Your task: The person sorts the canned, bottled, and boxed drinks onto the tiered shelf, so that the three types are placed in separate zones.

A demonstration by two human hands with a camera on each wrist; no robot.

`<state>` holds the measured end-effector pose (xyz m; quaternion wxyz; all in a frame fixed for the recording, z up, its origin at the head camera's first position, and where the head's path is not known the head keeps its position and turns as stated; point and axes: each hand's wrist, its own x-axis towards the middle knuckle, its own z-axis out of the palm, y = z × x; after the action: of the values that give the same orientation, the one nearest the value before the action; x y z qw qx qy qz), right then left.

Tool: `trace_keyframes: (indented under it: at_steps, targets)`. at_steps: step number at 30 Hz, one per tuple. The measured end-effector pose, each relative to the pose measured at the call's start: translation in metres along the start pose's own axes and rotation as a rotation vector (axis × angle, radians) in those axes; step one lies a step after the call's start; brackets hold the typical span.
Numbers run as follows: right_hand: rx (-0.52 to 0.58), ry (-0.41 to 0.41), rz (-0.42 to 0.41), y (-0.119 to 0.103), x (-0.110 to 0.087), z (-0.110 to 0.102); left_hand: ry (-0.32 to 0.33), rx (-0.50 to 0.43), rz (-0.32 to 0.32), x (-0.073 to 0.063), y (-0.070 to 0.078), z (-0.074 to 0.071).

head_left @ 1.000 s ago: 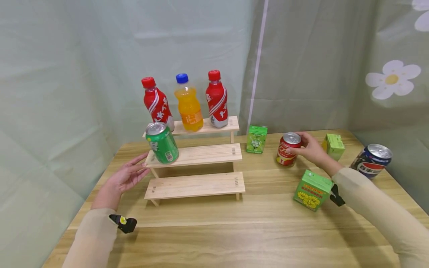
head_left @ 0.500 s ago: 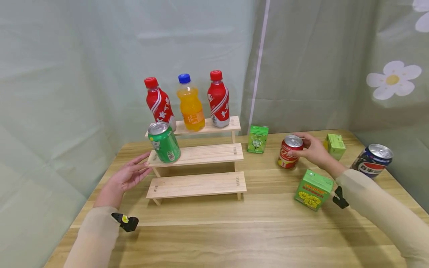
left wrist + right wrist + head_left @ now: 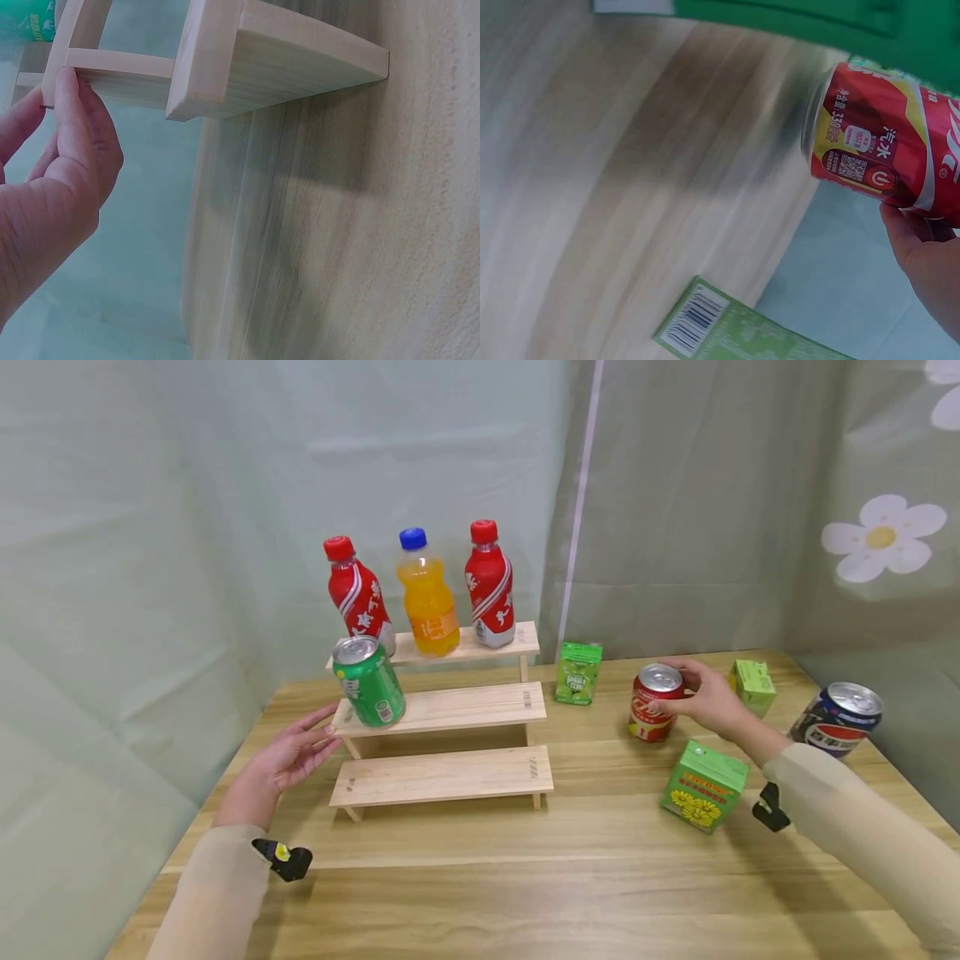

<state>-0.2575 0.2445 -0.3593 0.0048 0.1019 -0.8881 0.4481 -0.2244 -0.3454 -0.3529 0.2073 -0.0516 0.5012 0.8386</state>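
My R hand (image 3: 708, 700) has the red can (image 3: 651, 710) gripped from its right side, thumb on the near face and fingers round behind, so the hand's only as far open as the can's width. The can's upright, on the R part of the table (image 3: 487, 893); its base looks just off the wood in the wrist view, tho can't be 100% sure. L hand (image 3: 288, 760) pinches the L end of the rack's (image 3: 472, 706) middle shelf btwn thumb and fingertips, prob. to steady it. Green can (image 3: 369, 683) stands on that same shelf, nr its L end, w/ the orange bottle (image 3: 430, 610) btwn two red ones up top. So step in hand, I'd say: picking up the red can, w/ rack stocking part done. Next move calls for a firm grip, a bit of height, then a level carry L if it's rack-bound, w/o clipping the flower carton (image 3: 705, 789) nearer me or the lime-green carton (image 3: 576, 675) back btwn can and rack. L hand should hold firm so nothing up top wobbles.
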Motion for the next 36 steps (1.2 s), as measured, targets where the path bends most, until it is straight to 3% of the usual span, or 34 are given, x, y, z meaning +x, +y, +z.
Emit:
trace_keyframes:
  at_steps: [20, 36]
  targets:
    - [-0.106, 0.135, -0.079, -0.045, -0.004, -0.029, -0.001, 0.008, -0.003, 0.000, 0.001, 0.000]
    - [-0.094, 0.152, -0.063, -0.090, -0.008, -0.038, -0.004, -0.008, -0.010, 0.000, 0.002, 0.000]
